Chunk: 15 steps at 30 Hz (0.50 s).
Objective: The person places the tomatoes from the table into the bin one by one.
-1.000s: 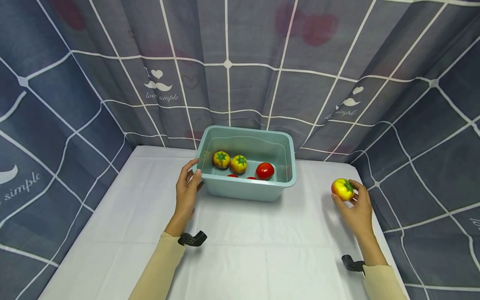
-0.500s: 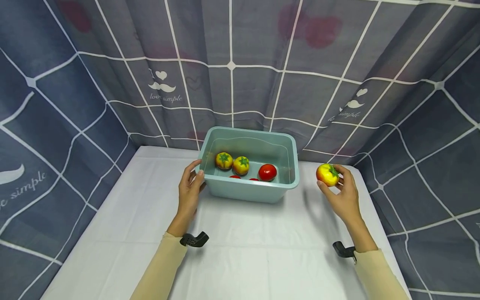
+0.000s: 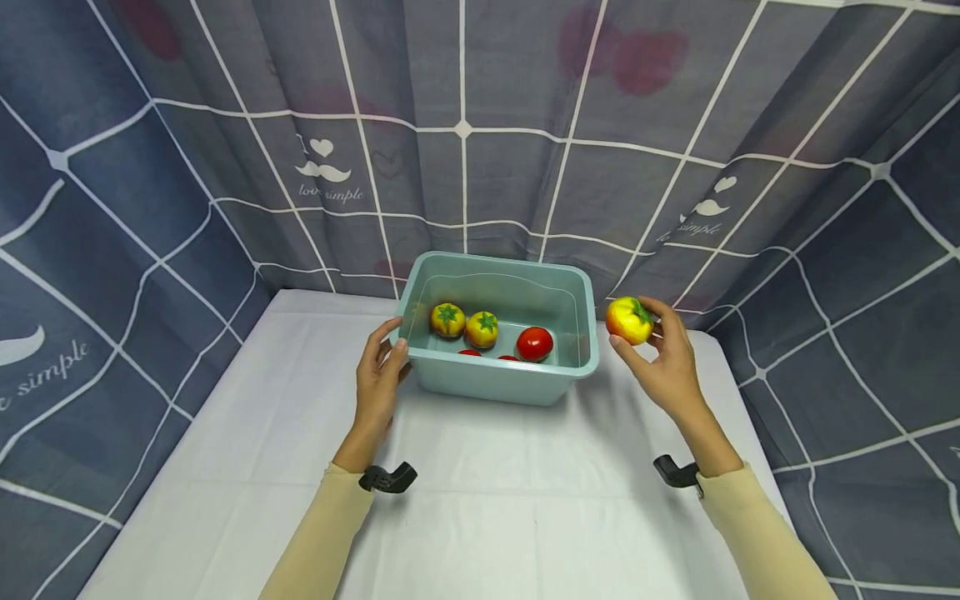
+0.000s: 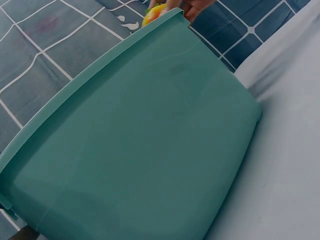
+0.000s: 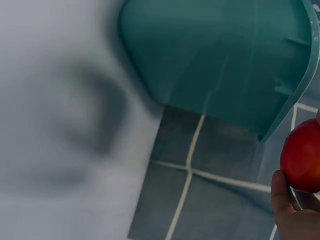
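My right hand (image 3: 663, 367) holds a yellow-and-red tomato (image 3: 628, 320) with a green leafy top, raised just right of the green plastic bin (image 3: 495, 379). In the right wrist view, the tomato (image 5: 302, 157) shows its red underside, with fingertips against it. My left hand (image 3: 377, 387) grips the bin's left front corner, thumb at the front rim. Inside the bin lie two yellowish tomatoes (image 3: 482, 330) with green tops and a red tomato (image 3: 535, 343). Two more red things are mostly hidden behind the front wall.
The bin stands at the back of a table with a white cloth (image 3: 480, 517). A dark grid-patterned curtain (image 3: 420, 167) hangs behind the table and along both sides. The bin's outer wall (image 4: 135, 135) fills much of the left wrist view.
My right hand has carried the tomato left and up from the table's right side to beside the bin's right rim. My left hand keeps its hold on the bin.
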Available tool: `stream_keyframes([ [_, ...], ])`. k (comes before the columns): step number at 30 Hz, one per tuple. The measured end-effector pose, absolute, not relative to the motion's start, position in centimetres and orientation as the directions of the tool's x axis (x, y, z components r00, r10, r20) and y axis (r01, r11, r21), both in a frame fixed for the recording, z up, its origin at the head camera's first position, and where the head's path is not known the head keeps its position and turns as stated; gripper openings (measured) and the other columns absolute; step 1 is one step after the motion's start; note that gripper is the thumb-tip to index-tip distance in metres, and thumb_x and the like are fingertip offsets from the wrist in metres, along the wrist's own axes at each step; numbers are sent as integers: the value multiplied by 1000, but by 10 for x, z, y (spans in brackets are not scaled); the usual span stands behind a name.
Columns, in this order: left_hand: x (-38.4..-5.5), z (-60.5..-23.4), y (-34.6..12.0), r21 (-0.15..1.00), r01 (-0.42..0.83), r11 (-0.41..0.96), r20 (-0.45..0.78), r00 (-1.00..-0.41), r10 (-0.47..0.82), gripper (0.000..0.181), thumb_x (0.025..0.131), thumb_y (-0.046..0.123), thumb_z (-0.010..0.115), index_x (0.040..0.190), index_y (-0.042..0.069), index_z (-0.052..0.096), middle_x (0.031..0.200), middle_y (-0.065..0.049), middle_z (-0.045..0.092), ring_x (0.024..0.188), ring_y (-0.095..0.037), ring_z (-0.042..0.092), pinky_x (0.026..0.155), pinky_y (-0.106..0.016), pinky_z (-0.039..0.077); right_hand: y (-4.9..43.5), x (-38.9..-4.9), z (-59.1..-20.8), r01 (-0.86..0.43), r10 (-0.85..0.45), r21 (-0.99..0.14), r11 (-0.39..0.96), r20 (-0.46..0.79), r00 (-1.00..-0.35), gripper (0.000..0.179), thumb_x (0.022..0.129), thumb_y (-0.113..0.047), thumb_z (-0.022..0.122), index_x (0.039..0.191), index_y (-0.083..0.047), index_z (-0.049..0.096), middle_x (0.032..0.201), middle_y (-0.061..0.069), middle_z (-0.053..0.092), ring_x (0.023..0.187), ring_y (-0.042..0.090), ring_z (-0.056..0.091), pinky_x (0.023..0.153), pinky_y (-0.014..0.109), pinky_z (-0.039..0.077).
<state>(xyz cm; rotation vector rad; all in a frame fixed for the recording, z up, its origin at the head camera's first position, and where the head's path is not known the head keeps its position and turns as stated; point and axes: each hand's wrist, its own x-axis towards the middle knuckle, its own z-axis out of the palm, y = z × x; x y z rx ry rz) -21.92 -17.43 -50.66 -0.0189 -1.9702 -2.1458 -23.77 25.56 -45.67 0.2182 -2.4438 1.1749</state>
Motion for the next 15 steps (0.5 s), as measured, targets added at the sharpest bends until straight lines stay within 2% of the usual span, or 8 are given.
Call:
stream_keyframes([
  [3, -220, -507, -174, 982, 175, -76, 161, -974, -156, 45, 112, 32, 59, 156, 27, 52, 160, -12, 48, 150, -47, 48, 117, -68, 46, 247, -243, -450, -345, -1, -700, 625, 442, -897, 74, 94, -17, 85, 158, -15, 47, 152, 16, 54, 131, 35, 59, 101, 1, 37],
  [7, -220, -507, -174, 981, 176, -74, 163, -974, -158, 45, 113, 32, 59, 157, 27, 52, 161, -11, 48, 149, -45, 50, 117, -68, 47, 237, -249, -442, -379, -62, -678, 630, 442, -895, 75, 93, -18, 86, 157, -16, 48, 150, 15, 55, 131, 34, 60, 104, 4, 40],
  [10, -219, -505, -174, 982, 174, -67, 161, -973, -166, 45, 112, 32, 60, 156, 28, 53, 161, -9, 49, 145, -38, 53, 116, -66, 48, 229, -254, -437, -400, -113, -666, 630, 431, -895, 75, 93, -20, 86, 158, -18, 47, 150, 15, 54, 133, 35, 60, 113, 26, 51],
  [13, -219, -504, -174, 984, 166, -65, 153, -974, -168, 45, 112, 33, 60, 156, 29, 53, 161, -8, 49, 144, -36, 54, 116, -65, 48, 222, -261, -434, -423, -161, -651, 630, 423, -892, 76, 93, -20, 85, 158, -18, 46, 150, 15, 54, 132, 37, 61, 111, 50, 55],
  [14, -219, -505, -174, 984, 163, -65, 151, -974, -167, 45, 112, 33, 60, 157, 29, 52, 162, -8, 49, 144, -38, 54, 116, -66, 48, 220, -264, -433, -432, -175, -648, 628, 423, -889, 75, 93, -20, 85, 158, -18, 46, 150, 15, 54, 131, 36, 62, 110, 53, 55],
  [15, -219, -505, -174, 985, 162, -64, 149, -975, -166, 45, 112, 33, 59, 157, 29, 52, 162, -9, 49, 145, -40, 53, 117, -66, 47, 217, -267, -431, -439, -188, -643, 628, 422, -887, 75, 93, -20, 84, 158, -18, 46, 149, 15, 54, 130, 35, 62, 108, 50, 55],
])
